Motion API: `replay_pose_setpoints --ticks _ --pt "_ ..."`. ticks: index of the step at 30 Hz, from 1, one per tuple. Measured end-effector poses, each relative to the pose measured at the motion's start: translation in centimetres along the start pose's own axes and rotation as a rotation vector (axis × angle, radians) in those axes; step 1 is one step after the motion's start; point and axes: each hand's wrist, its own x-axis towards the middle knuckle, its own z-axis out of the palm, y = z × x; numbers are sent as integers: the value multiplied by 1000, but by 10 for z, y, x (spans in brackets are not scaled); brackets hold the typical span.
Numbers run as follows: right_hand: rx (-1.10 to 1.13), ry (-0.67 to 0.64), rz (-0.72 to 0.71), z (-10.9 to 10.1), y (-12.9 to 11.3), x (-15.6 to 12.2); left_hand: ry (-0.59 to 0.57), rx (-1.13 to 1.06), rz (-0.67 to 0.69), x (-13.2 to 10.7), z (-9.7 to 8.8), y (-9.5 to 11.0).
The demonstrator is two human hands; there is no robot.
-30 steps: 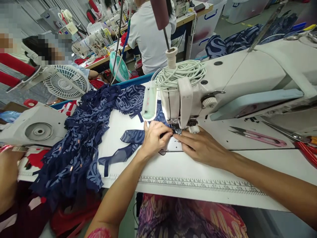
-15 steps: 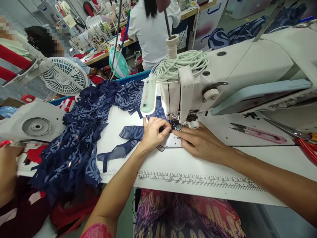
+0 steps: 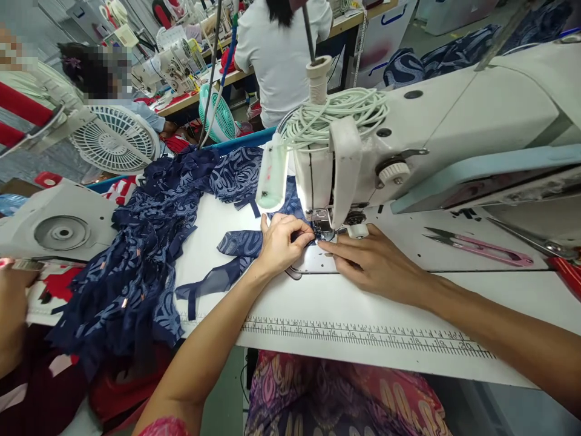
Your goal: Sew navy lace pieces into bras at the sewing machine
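Observation:
My left hand is closed in a pinch, thumb and forefinger meeting at the edge of a navy patterned fabric piece beside the presser foot. Part of that fabric runs under the hand, with a sheer dark strip trailing leftward. My right hand lies on the sewing machine bed, fingers stretched and apart. Its forefinger tip touches or nearly touches the fabric edge, close to the left fingertips. The needle point and the seam are too small to make out.
A heap of navy fabric covers the left of the table. Pink-handled thread snips and red-handled scissors lie to the right. A printed ruler follows the front edge. A co-worker's arm is at far left.
The view has shifted slightly, with the machine appearing a little further right. Both hands keep nearly the same positions at the presser foot; any fabric movement is too small to see.

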Motion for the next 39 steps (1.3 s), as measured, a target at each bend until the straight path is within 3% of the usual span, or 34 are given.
replay_pose_setpoints --ticks 6,15,29,35,39 --pt "-81 77 -19 0 7 -2 8 -18 -4 -1 2 0" --pt "-154 -99 -16 -1 7 1 -28 -34 44 -3 -1 -3" --pt "-78 -137 -40 -6 10 3 -59 -67 26 -1 -5 -3" --pt "-48 -124 -39 -7 10 1 -27 -35 71 -4 -2 -5" --pt "-44 -90 -49 -8 10 2 30 42 191 -5 -1 -8"
